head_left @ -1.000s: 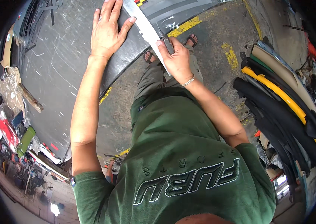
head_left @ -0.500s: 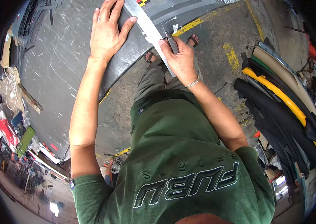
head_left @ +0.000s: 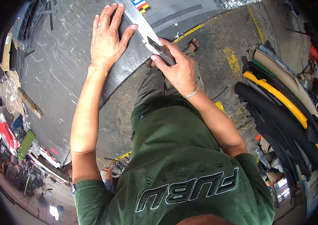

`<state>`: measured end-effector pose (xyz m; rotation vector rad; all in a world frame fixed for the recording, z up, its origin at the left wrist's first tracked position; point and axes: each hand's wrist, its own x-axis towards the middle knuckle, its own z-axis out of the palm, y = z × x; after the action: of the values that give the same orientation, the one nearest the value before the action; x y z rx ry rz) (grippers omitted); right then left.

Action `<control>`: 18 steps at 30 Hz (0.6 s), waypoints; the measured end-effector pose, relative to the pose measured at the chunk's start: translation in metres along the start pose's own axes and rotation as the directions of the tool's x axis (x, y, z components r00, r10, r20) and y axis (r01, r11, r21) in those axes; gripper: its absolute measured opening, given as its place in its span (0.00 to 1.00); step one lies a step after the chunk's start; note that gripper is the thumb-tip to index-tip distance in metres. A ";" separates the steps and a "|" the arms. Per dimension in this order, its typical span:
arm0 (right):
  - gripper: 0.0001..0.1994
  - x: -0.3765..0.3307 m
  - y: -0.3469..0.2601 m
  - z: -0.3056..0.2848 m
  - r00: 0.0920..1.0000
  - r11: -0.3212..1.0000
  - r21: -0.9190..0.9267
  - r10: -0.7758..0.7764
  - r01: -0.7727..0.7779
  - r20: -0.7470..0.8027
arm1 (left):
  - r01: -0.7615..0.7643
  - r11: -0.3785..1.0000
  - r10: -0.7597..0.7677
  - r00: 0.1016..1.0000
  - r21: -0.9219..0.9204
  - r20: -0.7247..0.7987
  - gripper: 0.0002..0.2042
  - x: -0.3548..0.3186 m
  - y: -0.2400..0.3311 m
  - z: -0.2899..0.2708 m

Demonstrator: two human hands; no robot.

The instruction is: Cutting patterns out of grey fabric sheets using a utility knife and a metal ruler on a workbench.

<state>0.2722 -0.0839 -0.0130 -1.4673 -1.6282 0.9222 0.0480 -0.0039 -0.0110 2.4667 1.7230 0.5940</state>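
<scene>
Right hand (head_left: 177, 67) closed round dark utility knife (head_left: 168, 57), thumb and fingers either side of handle; blade points to 11 o'clock, over metal straightedge (head_left: 142, 22). Left hand (head_left: 107, 43), at 10 o'clock from right, splayed palm-down on worktop (head_left: 61, 78), nothing gripped; thumb tip just beside straightedge. Knife covers part of straightedge. Multicoloured patch (head_left: 141, 5) at 11 o'clock, dark strips (head_left: 181, 14) at 12. Rolled sheets (head_left: 279, 93), black, yellow, beige, toward 4 o'clock. Worktop dark, scratched; straightedge flat, silvery.
</scene>
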 end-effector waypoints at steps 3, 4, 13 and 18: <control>0.24 0.001 0.000 0.000 0.999 0.999 0.031 0.037 -0.037 0.013 | 0.009 1.000 -0.009 1.000 0.008 0.002 0.33 -0.002 -0.002 0.001; 0.24 0.001 -0.001 0.000 0.999 0.998 0.042 0.047 -0.048 0.015 | 0.019 1.000 -0.019 1.000 0.022 0.006 0.33 -0.003 -0.004 0.002; 0.21 0.002 -0.002 -0.001 0.993 0.989 0.099 0.107 -0.112 0.046 | 0.028 0.999 -0.029 0.999 0.024 0.016 0.33 -0.002 -0.002 0.002; 0.21 0.003 -0.004 -0.002 0.995 0.988 0.121 0.087 -0.092 0.040 | 0.032 0.999 -0.032 0.999 0.013 0.003 0.33 -0.003 -0.003 0.002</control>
<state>0.2718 -0.0810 -0.0089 -1.4568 -1.5126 1.0840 0.0457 -0.0051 -0.0145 2.4427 1.7674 0.5772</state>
